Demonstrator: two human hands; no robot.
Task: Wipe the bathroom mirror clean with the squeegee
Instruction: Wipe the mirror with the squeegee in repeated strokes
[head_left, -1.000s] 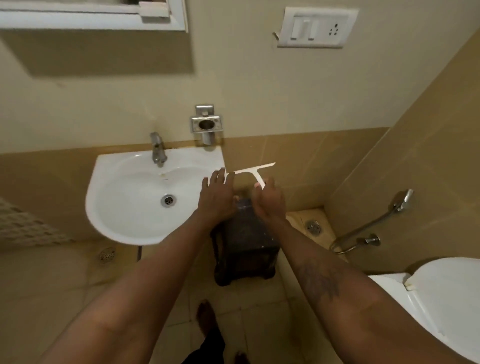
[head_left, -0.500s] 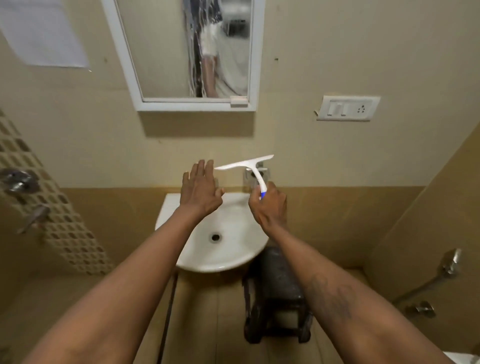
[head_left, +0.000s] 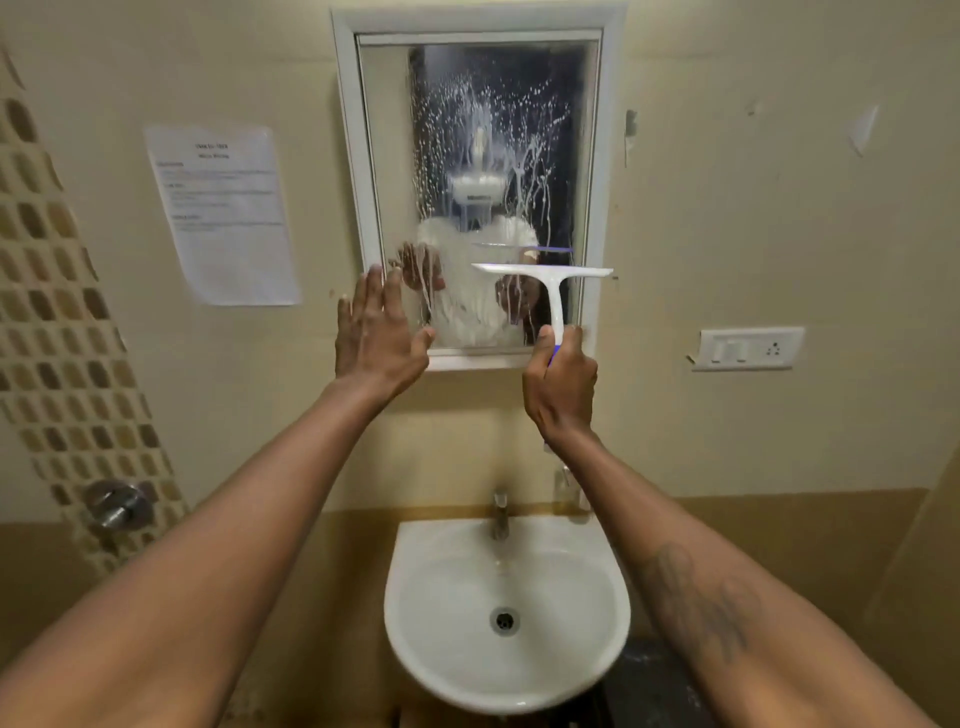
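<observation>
1. Currently, the mirror (head_left: 483, 156) is taken as landmark; its glass is covered with white foam spatter and downward runs, so the wipe is judged not yet begun.
2. Risk: if the blade is first set at mid-height, foam above it is left and streaks are expected. Cause: the squeegee (head_left: 545, 275) is held level before the lower half of the mirror, not at its top edge.
3. Risk: runoff may be dragged over the lower frame toward the sink (head_left: 415, 623) directly below the mirror.
4. Risk: smears are expected if the left palm meets the wet glass.
5. The right hand (head_left: 561, 389) is clamped on the squeegee handle, fingers wrapped tight, at the mirror's lower right corner.
6. The left hand (head_left: 379, 338) is held flat with fingers spread, empty, at the mirror's lower left corner; contact with glass cannot be told.
</observation>
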